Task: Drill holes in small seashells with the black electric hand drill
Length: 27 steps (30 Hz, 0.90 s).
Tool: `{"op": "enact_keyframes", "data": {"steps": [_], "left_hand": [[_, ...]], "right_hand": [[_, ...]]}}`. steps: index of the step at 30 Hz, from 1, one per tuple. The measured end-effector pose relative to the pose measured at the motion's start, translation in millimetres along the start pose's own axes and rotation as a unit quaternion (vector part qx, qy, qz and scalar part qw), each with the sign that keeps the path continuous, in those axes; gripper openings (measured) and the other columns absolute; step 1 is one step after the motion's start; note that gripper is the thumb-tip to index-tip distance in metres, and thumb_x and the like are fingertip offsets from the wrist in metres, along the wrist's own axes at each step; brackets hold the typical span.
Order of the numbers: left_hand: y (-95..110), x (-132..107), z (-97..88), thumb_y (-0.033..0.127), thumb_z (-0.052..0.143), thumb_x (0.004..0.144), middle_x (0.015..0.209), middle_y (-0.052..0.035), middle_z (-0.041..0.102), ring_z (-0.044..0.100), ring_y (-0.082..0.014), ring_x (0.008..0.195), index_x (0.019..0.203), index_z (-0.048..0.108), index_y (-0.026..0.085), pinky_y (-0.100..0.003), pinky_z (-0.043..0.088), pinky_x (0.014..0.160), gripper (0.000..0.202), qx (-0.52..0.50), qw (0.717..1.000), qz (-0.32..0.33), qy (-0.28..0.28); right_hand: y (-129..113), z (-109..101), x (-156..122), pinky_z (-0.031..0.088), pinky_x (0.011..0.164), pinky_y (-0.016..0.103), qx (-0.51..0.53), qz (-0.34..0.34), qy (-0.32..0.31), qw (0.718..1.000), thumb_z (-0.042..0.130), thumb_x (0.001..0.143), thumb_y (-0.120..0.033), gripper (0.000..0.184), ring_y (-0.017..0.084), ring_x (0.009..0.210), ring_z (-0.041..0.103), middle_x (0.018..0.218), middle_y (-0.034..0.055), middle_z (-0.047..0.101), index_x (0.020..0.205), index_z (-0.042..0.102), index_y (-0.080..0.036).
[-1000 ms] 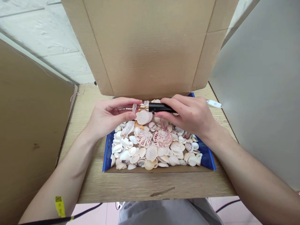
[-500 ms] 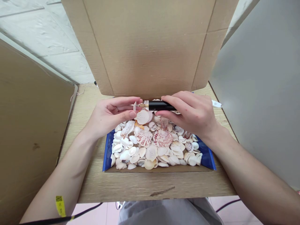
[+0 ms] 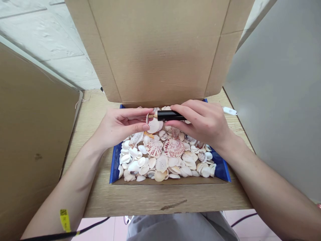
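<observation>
Between the thumb and fingertips of my left hand a small pale seashell is pinched edge-on. My right hand is wrapped round a black handheld mini drill, held level with its brass chuck pointing left. The chuck sits right up against the shell, and a thin bit shows on the shell's left side. Below both hands spreads a layer of white, cream and red-striped shells in a shallow cardboard box with blue sides. Several of these shells carry rows of tiny dark holes.
The box's tall cardboard lid stands up at the back. Cardboard panel on the left and grey panel on the right flank the wooden table. A white inline switch lies beyond my right hand.
The shell has shifted slightly right in my left hand, and the drill slightly left. The chuck is now closer to the shell, with less of the bit showing.
</observation>
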<state>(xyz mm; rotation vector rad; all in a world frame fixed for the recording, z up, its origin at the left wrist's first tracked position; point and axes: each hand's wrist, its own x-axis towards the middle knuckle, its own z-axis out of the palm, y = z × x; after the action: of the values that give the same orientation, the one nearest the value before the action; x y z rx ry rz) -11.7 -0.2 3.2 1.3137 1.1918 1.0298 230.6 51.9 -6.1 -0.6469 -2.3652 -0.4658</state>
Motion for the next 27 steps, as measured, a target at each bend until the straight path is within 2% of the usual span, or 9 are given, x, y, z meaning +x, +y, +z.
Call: {"op": "enact_keyframes", "data": {"steps": [3,9,16,19,23,27], "left_hand": [[0.3,-0.3,0.4,0.014,0.081,0.069,0.099,-0.0002,0.078,0.074,-0.0185,0.087,0.101,0.076,0.029,-0.025,0.061,0.075,0.036,0.01,1.0,0.006,-0.009],[-0.3,-1.3,-1.6,0.016,0.08,0.07,0.102,0.0002,0.077,0.073,-0.0199,0.092,0.104,0.075,0.031,-0.027,0.061,0.078,0.038,-0.011,0.999,0.001,-0.03],[-1.3,-0.4,-4.3,0.024,0.079,0.073,0.104,-0.0007,0.077,0.073,-0.0201,0.091,0.099,0.077,0.032,-0.026,0.059,0.078,0.028,0.044,0.999,0.016,0.003],[-0.9,-0.4,-3.4,0.023,0.079,0.074,0.104,-0.001,0.077,0.072,-0.0187,0.091,0.099,0.077,0.03,-0.025,0.059,0.077,0.026,0.042,0.999,0.021,-0.002],[2.7,-1.3,-0.7,0.02,0.08,0.072,0.107,-0.0014,0.076,0.071,-0.0199,0.099,0.106,0.075,0.027,-0.027,0.06,0.082,0.035,0.016,1.0,-0.002,0.007],[6.2,-1.9,1.3,0.022,0.079,0.073,0.107,-0.003,0.076,0.072,-0.0219,0.096,0.109,0.074,0.025,-0.031,0.06,0.083,0.036,0.03,0.999,-0.029,0.013]], "right_hand": [[-0.4,0.0,0.0,0.036,0.053,0.026,0.011,0.004,-0.009,1.0,0.055,0.091,-0.05,0.034,0.01,0.065,0.059,0.077,0.0,0.066,0.098,0.062,-0.017],[-0.8,-0.6,0.2,0.036,0.055,0.025,0.011,0.02,-0.037,0.999,0.05,0.093,-0.052,0.036,0.01,0.067,0.059,0.077,0.0003,0.066,0.098,0.063,-0.019],[-1.1,-1.1,0.5,0.036,0.055,0.025,0.018,0.017,-0.037,0.999,0.049,0.094,-0.051,0.036,0.011,0.067,0.06,0.079,0.0015,0.068,0.099,0.063,-0.018],[-1.2,-1.3,0.8,0.036,0.055,0.025,0.019,0.012,-0.032,0.999,0.049,0.094,-0.051,0.036,0.01,0.067,0.06,0.079,0.0014,0.068,0.098,0.063,-0.018],[-1.4,-1.2,0.6,0.035,0.054,0.025,0.018,0.01,-0.024,0.999,0.051,0.093,-0.05,0.035,0.01,0.067,0.06,0.079,0.0008,0.067,0.098,0.062,-0.018],[-1.1,-0.8,0.2,0.035,0.055,0.026,0.019,0.013,-0.026,0.999,0.051,0.093,-0.05,0.035,0.01,0.067,0.06,0.078,0.0004,0.067,0.099,0.062,-0.018]]}}
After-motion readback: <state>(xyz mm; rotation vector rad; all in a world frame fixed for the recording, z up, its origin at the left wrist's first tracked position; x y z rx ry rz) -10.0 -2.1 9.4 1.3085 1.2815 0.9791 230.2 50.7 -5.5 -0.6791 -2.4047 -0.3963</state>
